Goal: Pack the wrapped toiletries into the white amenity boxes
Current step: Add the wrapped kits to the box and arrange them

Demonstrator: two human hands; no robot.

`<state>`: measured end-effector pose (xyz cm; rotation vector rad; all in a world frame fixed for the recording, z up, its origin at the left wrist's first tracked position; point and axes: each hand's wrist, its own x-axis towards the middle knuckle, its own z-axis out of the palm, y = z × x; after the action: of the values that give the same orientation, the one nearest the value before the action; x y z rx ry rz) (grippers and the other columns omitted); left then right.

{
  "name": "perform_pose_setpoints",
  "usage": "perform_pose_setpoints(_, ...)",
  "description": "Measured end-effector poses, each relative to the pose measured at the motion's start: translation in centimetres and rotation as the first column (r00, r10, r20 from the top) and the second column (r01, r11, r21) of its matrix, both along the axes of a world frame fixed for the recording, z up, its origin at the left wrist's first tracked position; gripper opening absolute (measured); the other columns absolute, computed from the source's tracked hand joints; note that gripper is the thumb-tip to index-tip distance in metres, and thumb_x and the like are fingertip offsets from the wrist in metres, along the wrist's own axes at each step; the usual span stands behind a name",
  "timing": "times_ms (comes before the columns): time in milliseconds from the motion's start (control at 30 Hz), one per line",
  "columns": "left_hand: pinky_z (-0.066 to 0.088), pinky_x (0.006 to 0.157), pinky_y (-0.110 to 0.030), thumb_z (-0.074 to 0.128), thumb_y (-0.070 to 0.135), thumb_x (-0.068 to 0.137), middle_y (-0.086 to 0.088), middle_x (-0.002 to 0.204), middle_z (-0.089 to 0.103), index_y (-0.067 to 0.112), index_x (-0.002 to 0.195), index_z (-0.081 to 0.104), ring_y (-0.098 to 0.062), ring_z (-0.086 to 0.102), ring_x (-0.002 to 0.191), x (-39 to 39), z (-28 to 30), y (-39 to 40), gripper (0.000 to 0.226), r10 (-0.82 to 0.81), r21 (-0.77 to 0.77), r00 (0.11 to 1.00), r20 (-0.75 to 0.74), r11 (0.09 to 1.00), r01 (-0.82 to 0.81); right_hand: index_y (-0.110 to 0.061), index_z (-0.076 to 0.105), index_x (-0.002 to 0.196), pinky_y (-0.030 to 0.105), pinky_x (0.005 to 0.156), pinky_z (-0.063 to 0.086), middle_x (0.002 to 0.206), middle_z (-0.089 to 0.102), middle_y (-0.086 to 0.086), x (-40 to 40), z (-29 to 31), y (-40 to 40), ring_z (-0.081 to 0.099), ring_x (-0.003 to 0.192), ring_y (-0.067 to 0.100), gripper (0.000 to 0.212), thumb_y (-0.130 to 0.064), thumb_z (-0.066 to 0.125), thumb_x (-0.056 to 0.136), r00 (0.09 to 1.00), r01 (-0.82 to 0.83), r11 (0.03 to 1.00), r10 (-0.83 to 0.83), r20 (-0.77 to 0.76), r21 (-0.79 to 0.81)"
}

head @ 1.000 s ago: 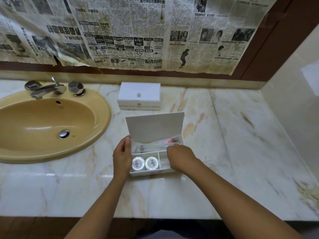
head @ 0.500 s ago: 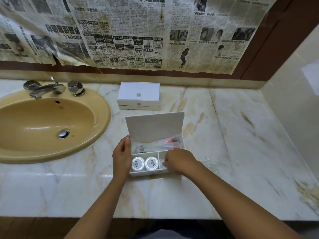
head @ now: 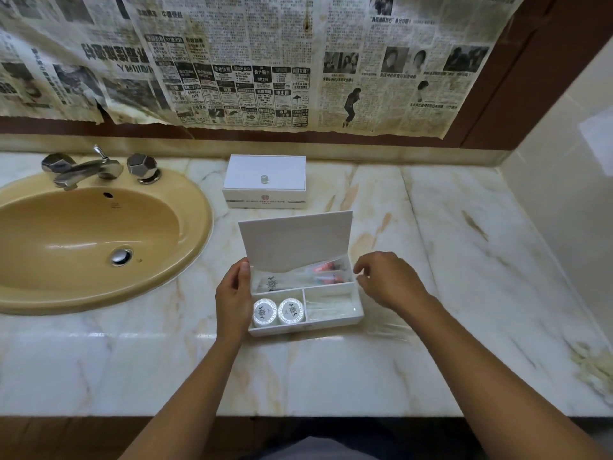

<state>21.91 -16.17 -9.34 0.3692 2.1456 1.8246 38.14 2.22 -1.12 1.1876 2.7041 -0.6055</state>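
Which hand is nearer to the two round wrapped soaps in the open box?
Left. The left hand holds the open box's left wall, right beside the round soaps. The right hand is at the box's right end, across the other front compartment.

Open box (head: 300, 323) sits on the desk (head: 464, 260), lid raised at its rear. Closed box (head: 264, 180) lies directly behind it. Sink (head: 93, 240) lies left of both, tap (head: 86, 167) at its back. Inside: two round packs (head: 278, 311) front left, long sachets (head: 298, 280) in the rear compartment, flat packets (head: 330, 305) front right.
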Motion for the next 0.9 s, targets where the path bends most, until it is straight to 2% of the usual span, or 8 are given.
perform_pose_setpoints(133,0.039,0.075,0.003,0.045,0.026,0.103,0.021,0.102,0.064,0.024,0.109,0.064,0.019,0.057,0.093,0.1,0.2,0.0,0.02,-0.008,0.0,1.0,-0.01,1.0,0.008,-0.024,0.062,0.121,0.026,0.085,0.045,0.126,0.059,0.0,1.9,-1.8,1.0,0.058,0.109,0.02,0.039,-0.003,0.057,0.087,0.988,0.023,0.999,-0.017,0.153,-0.033)
perform_pose_setpoints(267,0.039,0.077,0.002,0.045,0.025,0.103,0.019,0.103,0.066,0.021,0.109,0.065,0.019,0.057,0.093,0.0,0.0,0.0,0.022,-0.004,0.0,1.0,-0.008,1.0,0.004,-0.025,0.064,0.117,0.026,0.081,0.045,0.123,0.056,-0.001,3.2,-3.5,1.0,0.057,0.108,0.019,0.042,0.0,0.055,0.084,0.97,0.003,0.999,0.006,0.244,-0.038)
perform_pose_setpoints(467,0.038,0.076,0.002,0.045,0.026,0.103,0.02,0.102,0.065,0.02,0.109,0.065,0.02,0.057,0.092,0.1,0.1,0.0,0.022,-0.004,0.006,1.0,-0.009,1.0,0.004,-0.021,0.068,0.105,0.026,0.077,0.048,0.112,0.058,-0.001,3.5,-4.2,1.0,0.058,0.098,0.019,0.035,0.002,0.052,0.084,0.976,0.023,1.0,-0.02,0.218,-0.013)
perform_pose_setpoints(633,0.039,0.078,0.001,0.045,0.027,0.102,0.02,0.102,0.066,0.022,0.109,0.066,0.016,0.058,0.095,0.0,-0.1,0.0,0.022,0.002,-0.001,1.0,-0.002,1.0,-0.002,-0.019,0.063,0.092,0.025,0.067,0.038,0.1,0.058,-0.001,3.6,-4.1,1.0,0.052,0.095,0.018,0.03,0.004,0.047,0.081,0.978,0.021,1.0,-0.02,0.205,-0.003)
perform_pose_setpoints(733,0.038,0.075,0.002,0.045,0.025,0.103,0.02,0.101,0.065,0.021,0.109,0.065,0.02,0.057,0.091,0.1,0.0,0.0,0.022,0.001,0.004,1.0,-0.006,1.0,-0.001,-0.019,0.057,0.08,0.024,0.056,0.033,0.091,0.06,0.001,3.7,-4.1,1.2,0.053,0.086,0.018,0.023,0.002,0.046,0.079,0.983,0.039,0.999,-0.038,0.18,-0.002)
perform_pose_setpoints(800,0.039,0.076,0.002,0.045,0.025,0.103,0.017,0.102,0.066,0.019,0.11,0.065,0.022,0.056,0.091,0.1,0.1,0.0,0.023,0.002,0.005,1.0,-0.006,1.0,-0.002,-0.018,0.055,0.078,0.022,0.05,0.029,0.087,0.06,0.001,3.8,-4.2,1.3,0.055,0.079,0.02,0.021,0.001,0.046,0.077,0.986,0.051,0.999,-0.05,0.161,-0.005)
perform_pose_setpoints(900,0.039,0.075,0.002,0.045,0.024,0.103,0.019,0.101,0.066,0.021,0.108,0.065,0.021,0.057,0.09,0.1,0.1,0.1,0.021,-0.002,0.007,1.0,-0.002,1.0,0.002,-0.018,0.057,0.081,0.022,0.05,0.03,0.087,0.06,0.0,3.8,-4.4,1.5,0.055,0.076,0.02,0.022,0.001,0.047,0.078,0.988,0.061,0.998,-0.058,0.141,-0.014)
